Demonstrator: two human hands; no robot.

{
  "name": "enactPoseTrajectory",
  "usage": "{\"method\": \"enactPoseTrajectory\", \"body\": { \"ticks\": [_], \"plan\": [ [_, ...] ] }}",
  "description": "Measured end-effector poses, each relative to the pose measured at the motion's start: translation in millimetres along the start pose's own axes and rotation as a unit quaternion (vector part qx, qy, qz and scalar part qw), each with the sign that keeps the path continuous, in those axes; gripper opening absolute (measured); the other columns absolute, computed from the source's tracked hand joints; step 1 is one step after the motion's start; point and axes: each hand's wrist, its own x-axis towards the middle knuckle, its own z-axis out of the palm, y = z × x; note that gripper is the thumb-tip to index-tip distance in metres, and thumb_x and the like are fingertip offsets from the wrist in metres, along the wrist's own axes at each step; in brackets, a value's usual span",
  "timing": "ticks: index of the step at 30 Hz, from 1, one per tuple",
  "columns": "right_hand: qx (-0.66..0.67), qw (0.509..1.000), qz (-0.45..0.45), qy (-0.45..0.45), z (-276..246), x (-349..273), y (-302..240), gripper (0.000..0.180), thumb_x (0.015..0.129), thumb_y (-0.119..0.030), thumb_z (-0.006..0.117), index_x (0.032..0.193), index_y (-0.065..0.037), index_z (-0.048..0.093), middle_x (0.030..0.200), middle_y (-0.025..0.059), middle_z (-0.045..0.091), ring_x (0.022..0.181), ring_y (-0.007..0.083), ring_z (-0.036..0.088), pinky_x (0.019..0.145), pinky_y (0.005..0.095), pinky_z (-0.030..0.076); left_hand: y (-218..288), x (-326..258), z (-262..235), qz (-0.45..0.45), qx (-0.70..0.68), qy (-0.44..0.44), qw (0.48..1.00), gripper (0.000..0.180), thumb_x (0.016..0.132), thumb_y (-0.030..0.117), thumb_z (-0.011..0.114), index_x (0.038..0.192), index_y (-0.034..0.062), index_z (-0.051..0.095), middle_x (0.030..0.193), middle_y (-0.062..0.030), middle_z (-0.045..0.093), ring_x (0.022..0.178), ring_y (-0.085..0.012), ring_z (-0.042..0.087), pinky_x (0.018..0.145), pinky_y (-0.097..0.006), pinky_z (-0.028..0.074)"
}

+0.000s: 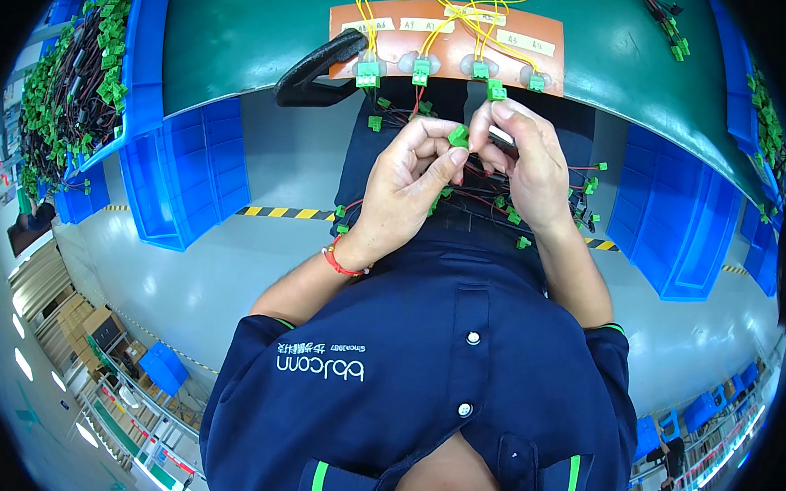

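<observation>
Close together over my lap, both hands work just below the table edge. My left hand point(403, 177) is closed, with a small green terminal connector point(458, 136) pinched between thumb and fingers. Another green connector point(496, 91) sits at the fingertips of my right hand point(537, 164), which is closed around it. Dark wires run beneath the hands to several green connectors point(513, 216) lying on my lap. Just beyond is an orange-brown board point(402, 40), with green sockets point(368, 74) along its near edge and yellow wires point(481, 30) above.
A black clamp-like handle point(317, 71) sits at the board's left end on the green table point(244, 37). Blue bins point(181, 175) stand left, and another blue bin point(675, 214) stands right. A heap of wired green connectors point(76, 82) fills the far-left bin. More wired connectors point(674, 38) lie at the far right.
</observation>
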Motion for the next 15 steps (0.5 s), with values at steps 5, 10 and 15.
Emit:
{"method": "enactPoseTrajectory", "body": {
  "ticks": [5,10,15],
  "plan": [
    [0.009,0.999,-0.024,0.045,-5.1,-11.9,6.4,0.043,0.102,-0.031,0.039,0.079,-0.001,0.059,0.061,-0.0028,0.042,0.055,0.0047,0.033,0.054,0.0232,0.031,6.8,3.2,4.8,-0.024,0.001,-0.007,1.000,0.025,0.105,0.020,0.052,0.115,-0.0019,0.060,0.075,0.0007,0.056,0.070,-0.0053,0.050,0.069,-0.022,0.043],
    [0.009,0.997,0.002,0.082,-15.6,-15.4,5.8,0.044,0.101,-0.033,0.039,0.078,-0.001,0.057,0.062,-0.0018,0.043,0.053,0.0044,0.032,0.055,0.0234,0.032,7.8,22.4,18.2,-0.079,-0.212,-0.045,0.973,0.034,0.108,0.029,0.046,0.114,-0.0011,0.060,0.066,0.0048,0.043,0.062,-0.0047,0.040,0.067,-0.026,0.043],
    [-0.004,0.995,-0.024,0.094,-16.0,-11.8,0.3,0.039,0.100,-0.029,0.041,0.078,0.000,0.056,0.070,0.0016,0.049,0.055,0.0060,0.035,0.055,0.0241,0.034,15.0,30.9,23.5,-0.111,-0.302,-0.057,0.945,0.035,0.110,0.031,0.037,0.114,0.0032,0.057,0.063,0.0057,0.035,0.060,-0.0054,0.034,0.066,-0.025,0.036]
  ]
}}
